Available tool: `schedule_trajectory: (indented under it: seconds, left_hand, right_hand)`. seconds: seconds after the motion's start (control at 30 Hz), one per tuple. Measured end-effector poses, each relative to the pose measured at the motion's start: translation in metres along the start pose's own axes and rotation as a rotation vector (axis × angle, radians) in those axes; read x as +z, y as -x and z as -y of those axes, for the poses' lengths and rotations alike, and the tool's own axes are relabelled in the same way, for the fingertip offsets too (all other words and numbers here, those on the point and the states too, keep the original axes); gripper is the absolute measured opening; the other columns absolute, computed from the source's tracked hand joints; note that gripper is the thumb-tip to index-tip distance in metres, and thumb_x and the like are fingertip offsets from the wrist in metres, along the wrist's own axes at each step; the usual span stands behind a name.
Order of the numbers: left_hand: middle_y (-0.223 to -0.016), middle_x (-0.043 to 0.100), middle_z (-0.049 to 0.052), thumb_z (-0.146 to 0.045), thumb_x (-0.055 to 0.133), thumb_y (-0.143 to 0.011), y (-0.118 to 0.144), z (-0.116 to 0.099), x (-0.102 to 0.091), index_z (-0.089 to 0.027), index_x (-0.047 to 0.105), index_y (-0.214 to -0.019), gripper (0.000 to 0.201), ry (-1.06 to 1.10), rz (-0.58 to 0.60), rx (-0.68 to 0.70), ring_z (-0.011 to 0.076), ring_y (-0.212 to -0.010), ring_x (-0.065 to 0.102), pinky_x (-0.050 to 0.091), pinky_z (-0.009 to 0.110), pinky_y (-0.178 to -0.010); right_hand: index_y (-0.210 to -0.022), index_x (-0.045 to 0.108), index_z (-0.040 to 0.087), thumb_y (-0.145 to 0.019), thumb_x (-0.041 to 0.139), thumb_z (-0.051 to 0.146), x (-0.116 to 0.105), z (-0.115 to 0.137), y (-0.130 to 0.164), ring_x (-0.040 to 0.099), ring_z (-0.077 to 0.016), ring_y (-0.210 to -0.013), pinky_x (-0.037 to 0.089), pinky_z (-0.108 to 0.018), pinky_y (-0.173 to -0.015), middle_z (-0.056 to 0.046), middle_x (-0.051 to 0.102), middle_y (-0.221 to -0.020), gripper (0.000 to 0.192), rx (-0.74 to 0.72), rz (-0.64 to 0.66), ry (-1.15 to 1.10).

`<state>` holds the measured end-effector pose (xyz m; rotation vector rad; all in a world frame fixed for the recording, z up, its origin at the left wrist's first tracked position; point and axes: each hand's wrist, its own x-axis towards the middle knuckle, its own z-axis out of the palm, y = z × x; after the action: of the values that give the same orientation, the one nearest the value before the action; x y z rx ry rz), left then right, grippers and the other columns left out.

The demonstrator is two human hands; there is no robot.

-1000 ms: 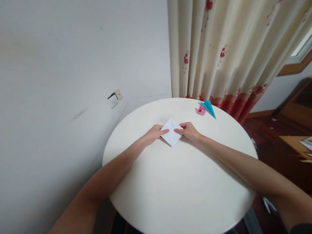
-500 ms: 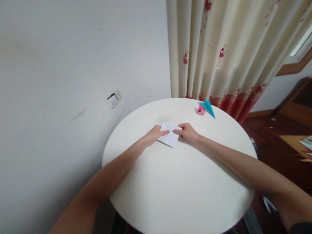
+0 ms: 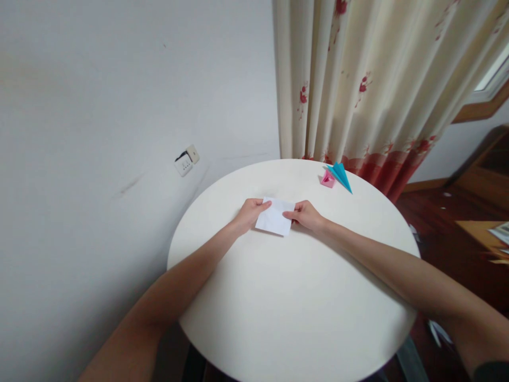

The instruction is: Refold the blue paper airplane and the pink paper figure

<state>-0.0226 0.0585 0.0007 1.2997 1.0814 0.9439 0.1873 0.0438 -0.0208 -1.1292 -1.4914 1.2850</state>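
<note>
A small white square of paper (image 3: 275,217) lies near the middle of a round white table (image 3: 294,297). My left hand (image 3: 250,213) pinches its left edge, thumb on top. My right hand (image 3: 306,215) grips its right edge between thumb and fingers. The sheet sits with its sides roughly square to me, held between both hands just above or on the tabletop.
A folded blue paper plane (image 3: 340,176) and a small pink folded piece (image 3: 328,180) lie at the table's far right edge. A cream curtain with red flowers (image 3: 369,85) hangs behind. A wall socket (image 3: 186,161) sits on the grey wall at left. Wooden floor and furniture lie to the right.
The paper has been turned from a diamond orientation to lying square between my hands. Both hands shifted their hold to its left and right edges.
</note>
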Motion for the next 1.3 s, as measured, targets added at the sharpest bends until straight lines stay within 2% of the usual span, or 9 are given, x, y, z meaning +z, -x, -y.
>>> schedule_trajectory:
  seconds: [0.27,0.37,0.5,0.63,0.77,0.87,1.03,1.2,1.3]
  left_hand:
    - [-0.095,0.076,0.014,-0.056,0.074,-0.077,-0.004,-0.006,-0.008,-0.011,0.072,-0.094,0.048,0.101,-0.156,0.098,0.0217,-0.087,0.071,0.052,0.03,-0.079]
    - [-0.097,0.076,0.015,-0.059,0.071,-0.08,-0.003,-0.004,-0.009,-0.011,0.071,-0.1,0.052,0.112,-0.079,0.051,0.022,-0.087,0.072,0.053,0.03,-0.078]
    - [-0.092,0.076,0.016,-0.051,0.085,-0.068,0.001,0.001,-0.002,-0.009,0.073,-0.095,0.052,0.019,0.074,-0.075,0.0261,-0.081,0.072,0.054,0.033,-0.071]
    - [-0.095,0.076,0.015,-0.051,0.087,-0.064,0.004,0.003,0.004,-0.01,0.073,-0.097,0.054,0.002,0.033,-0.053,0.0272,-0.083,0.072,0.054,0.035,-0.073]
    - [-0.101,0.076,0.016,-0.051,0.086,-0.065,0.006,0.002,0.006,-0.01,0.072,-0.099,0.056,0.036,0.021,-0.013,0.029,-0.092,0.072,0.055,0.038,-0.082]
    - [-0.106,0.075,0.016,-0.048,0.088,-0.064,0.008,0.001,0.007,-0.011,0.072,-0.104,0.057,0.066,0.03,-0.01,0.0294,-0.096,0.072,0.055,0.039,-0.085]
    - [-0.109,0.074,0.016,-0.046,0.089,-0.061,0.008,0.001,0.009,-0.01,0.073,-0.102,0.056,0.065,0.017,0.0,0.0288,-0.092,0.072,0.056,0.038,-0.081]
    - [-0.108,0.075,0.017,-0.048,0.089,-0.06,0.009,-0.001,0.009,-0.009,0.074,-0.101,0.058,0.035,0.054,-0.024,0.0283,-0.088,0.073,0.056,0.036,-0.077]
    - [-0.105,0.075,0.017,-0.048,0.089,-0.059,0.011,-0.003,0.009,-0.009,0.074,-0.101,0.06,0.007,0.072,-0.036,0.0283,-0.086,0.073,0.056,0.035,-0.074]
  right_hand:
    - [-0.051,0.06,0.014,-0.057,0.083,0.055,-0.003,-0.003,-0.002,0.042,-0.0091,-0.045,0.029,-0.024,-0.044,-0.002,0.056,-0.048,0.047,0.012,-0.012,0.027]
    - [-0.051,0.06,0.014,-0.058,0.082,0.054,-0.004,-0.004,-0.002,0.04,-0.0087,-0.045,0.026,-0.024,-0.044,-0.001,0.055,-0.048,0.046,0.003,-0.015,0.021]
    - [-0.052,0.06,0.014,-0.06,0.08,0.055,-0.002,-0.005,-0.001,0.04,-0.009,-0.046,0.026,-0.025,-0.046,-0.001,0.055,-0.049,0.046,0.005,0.012,0.009]
    - [-0.057,0.062,0.015,-0.063,0.077,0.06,-0.001,-0.003,0.0,0.042,-0.0096,-0.048,0.028,-0.025,-0.047,-0.001,0.056,-0.052,0.049,0.003,0.002,-0.021]
    - [-0.057,0.062,0.016,-0.072,0.064,0.072,-0.002,0.001,-0.001,0.047,-0.0119,-0.05,0.035,-0.027,-0.051,-0.005,0.061,-0.055,0.058,-0.045,0.009,-0.046]
    - [-0.053,0.061,0.016,-0.074,0.06,0.074,-0.001,0.002,-0.001,0.044,-0.0115,-0.048,0.033,-0.027,-0.05,-0.004,0.059,-0.052,0.061,-0.096,0.002,-0.003]
    - [-0.055,0.062,0.016,-0.069,0.068,0.07,-0.001,-0.002,0.0,0.037,-0.0094,-0.047,0.025,-0.026,-0.047,-0.001,0.056,-0.05,0.056,-0.102,-0.022,0.041]
    - [-0.054,0.062,0.014,-0.067,0.072,0.066,-0.001,-0.006,-0.002,0.039,-0.009,-0.048,0.026,-0.025,-0.048,-0.001,0.055,-0.05,0.055,-0.096,-0.002,0.019]
    - [-0.064,0.067,0.012,-0.064,0.077,0.061,0.0,-0.008,-0.002,0.041,-0.0093,-0.05,0.028,-0.025,-0.048,-0.001,0.059,-0.055,0.05,-0.079,0.048,-0.013]
